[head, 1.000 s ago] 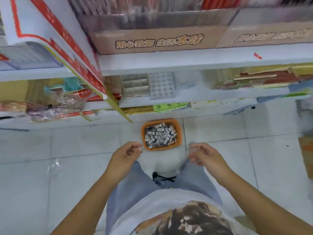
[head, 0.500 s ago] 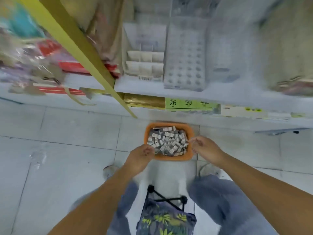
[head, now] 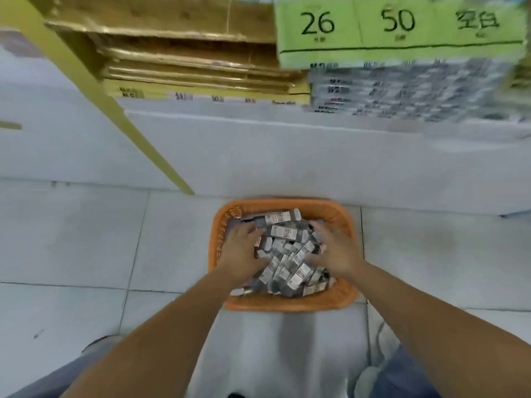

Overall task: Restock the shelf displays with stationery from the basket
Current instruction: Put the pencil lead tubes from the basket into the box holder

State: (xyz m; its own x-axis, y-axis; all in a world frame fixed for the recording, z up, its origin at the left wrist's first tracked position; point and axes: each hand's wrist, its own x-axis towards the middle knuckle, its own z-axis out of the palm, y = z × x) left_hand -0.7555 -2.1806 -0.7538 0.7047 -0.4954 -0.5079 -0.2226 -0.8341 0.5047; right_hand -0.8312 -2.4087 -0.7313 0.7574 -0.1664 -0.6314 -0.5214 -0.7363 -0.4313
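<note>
I am looking straight down at an orange woven plastic basket (head: 342, 297), which stands on the pale grey tiled floor (head: 86, 239) right against the foot of the white shelf base (head: 287, 156). The basket is heaped with small grey stationery packs bearing white barcode labels (head: 287, 262), lying every way up.

Both hands are inside it. The left hand (head: 244, 251) rests on the left side of the heap, palm down, fingers splayed toward the far rim and thumb turned in toward the middle. The right hand (head: 334, 251) mirrors it on the right side, fingers spread over the packs and thumb pointing inward. Neither hand has closed round a pack as far as I can see: the fingers lie loose and open on top of the pile (their tips are partly sunk among the packs, so I cannot see underneath). A band of labelled packs shows between the two thumbs.

Above the shelf base, a stack of flat gold-coloured packs (head: 186, 61) lies on the lowest shelf. Beside it on the right hangs a bright green card printed with 26 and 50 (head: 399, 27), over a blurred pile of grey-white labelled packets (head: 402, 90). A yellow strut (head: 138, 133) runs diagonally down to the floor left of the basket.
</note>
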